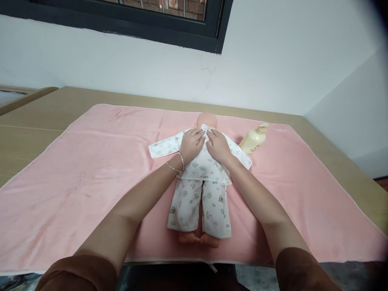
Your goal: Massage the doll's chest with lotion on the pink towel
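A baby doll [207, 119] lies on a pink blanket [106, 161], its head away from me and its bare feet toward me. It wears a white patterned shirt [206, 169] with long sleeves spread to both sides, and matching trousers [185, 202]. My left hand [192, 143], with a bracelet at the wrist, is at the left side of the shirt's collar, fingertips closed on the cloth. Opposite it, my right hand [217, 145] pinches the collar's right side. The two hands nearly meet below the doll's head. Exactly how the fingertips grip is partly hidden.
A cream pump bottle [253, 139] is on the blanket beside the doll's right-hand sleeve, leaning in view. The blanket covers most of a wooden table [100, 96]. Behind stands a white wall [266, 72] with a dark window frame [194, 32].
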Tool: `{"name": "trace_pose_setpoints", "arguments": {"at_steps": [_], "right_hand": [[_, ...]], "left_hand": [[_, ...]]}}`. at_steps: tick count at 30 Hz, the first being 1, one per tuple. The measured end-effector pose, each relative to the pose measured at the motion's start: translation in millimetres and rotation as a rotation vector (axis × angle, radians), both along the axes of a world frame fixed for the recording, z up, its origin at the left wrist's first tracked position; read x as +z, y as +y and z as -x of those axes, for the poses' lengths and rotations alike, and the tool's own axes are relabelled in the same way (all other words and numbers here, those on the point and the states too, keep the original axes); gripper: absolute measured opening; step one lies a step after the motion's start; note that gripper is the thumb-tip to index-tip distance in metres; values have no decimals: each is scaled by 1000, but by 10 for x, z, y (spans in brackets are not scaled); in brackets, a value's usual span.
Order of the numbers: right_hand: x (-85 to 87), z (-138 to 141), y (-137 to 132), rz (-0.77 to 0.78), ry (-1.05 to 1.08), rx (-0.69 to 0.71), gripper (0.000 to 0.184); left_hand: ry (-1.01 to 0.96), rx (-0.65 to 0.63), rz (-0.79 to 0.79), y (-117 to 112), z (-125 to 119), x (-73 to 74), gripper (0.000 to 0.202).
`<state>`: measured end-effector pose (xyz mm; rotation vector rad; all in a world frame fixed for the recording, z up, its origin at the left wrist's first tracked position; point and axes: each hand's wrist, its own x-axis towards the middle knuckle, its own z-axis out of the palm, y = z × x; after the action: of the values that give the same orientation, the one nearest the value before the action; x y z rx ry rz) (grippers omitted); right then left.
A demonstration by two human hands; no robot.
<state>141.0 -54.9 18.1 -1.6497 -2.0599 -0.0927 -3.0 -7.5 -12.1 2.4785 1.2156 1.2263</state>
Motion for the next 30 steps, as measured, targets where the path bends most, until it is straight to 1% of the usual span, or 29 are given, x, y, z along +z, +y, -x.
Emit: {"name": "trace_pose_setpoints", "arguments": {"at_steps": [3,6,9,12,14,19,22,24,27,30], "right_hand": [[42,94,-117,-8,-39,-48,46],[30,108,-150,-32,-30,-87,45],[-14,35,-67,-28,16,-99,48],[-47,-44,40,11,21,-52,53],[-55,-60,66,21,-9,-29,55],[-71,21,-64,-47,-85,-54,49],[-80,76,-169,-80,-69,-100,43],[-71,89,-200,-73,-26,-151,41],[-45,66,-166,-32,28,-206,44],[-31,16,-77,34,7,-159,53]], "left_hand": [[-51,24,-32,-56,4,4,26],[-74,73,-16,-84,3,9,26],[-42,95,37,-56,-4,7,32],[20,54,79,0,-12,3,40],[37,32,82,24,-13,3,42],[-14,27,17,-21,-5,9,33],[-48,62,-57,-86,-3,13,28],[-59,95,-77,-113,-6,13,28],[-52,125,-25,-96,-13,5,35],[4,91,57,-34,-18,-5,42]]}}
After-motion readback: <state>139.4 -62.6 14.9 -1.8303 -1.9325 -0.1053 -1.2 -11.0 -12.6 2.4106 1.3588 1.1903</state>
